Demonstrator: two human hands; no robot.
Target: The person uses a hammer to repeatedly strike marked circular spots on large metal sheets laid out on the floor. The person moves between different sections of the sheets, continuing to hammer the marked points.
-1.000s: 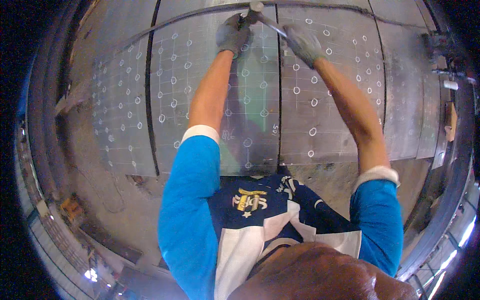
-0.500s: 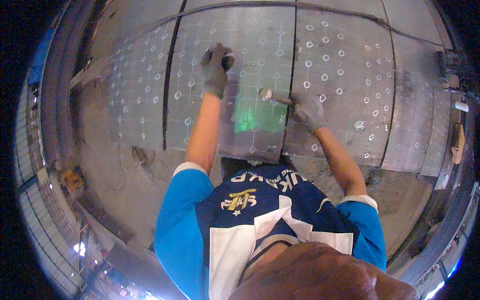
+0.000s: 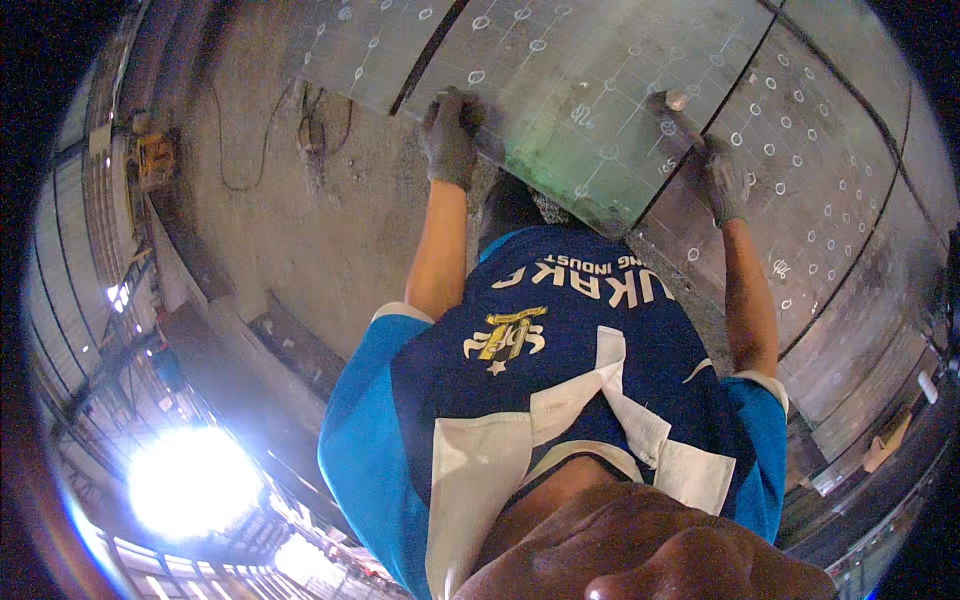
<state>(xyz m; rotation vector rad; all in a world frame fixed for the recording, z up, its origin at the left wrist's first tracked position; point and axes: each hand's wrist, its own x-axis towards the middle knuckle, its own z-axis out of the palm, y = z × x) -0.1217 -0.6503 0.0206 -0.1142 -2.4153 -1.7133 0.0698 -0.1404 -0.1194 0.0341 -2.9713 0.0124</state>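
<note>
My right hand (image 3: 728, 180), in a grey work glove, is closed round the handle of a hammer (image 3: 676, 101). The hammer's light metal head points away to the left, over a grey metal plate (image 3: 560, 110) marked with white chalk circles and lines. On the left, my left hand (image 3: 452, 140), also in a dark grey glove, is closed near the plate's front edge. A dark shape shows at its fingers, but I cannot make out what it is.
More chalk-marked plates (image 3: 800, 200) lie to the right, separated by dark gaps. A cable (image 3: 222, 165) curls across the dusty floor (image 3: 350, 230) on the left, near a yellow machine (image 3: 152, 160). A bright light (image 3: 195, 485) glares at the lower left.
My view has turned, so the plates appear tilted and shifted to the upper right. My left hand has come from over the plate to its front edge. My right hand still holds the hammer.
</note>
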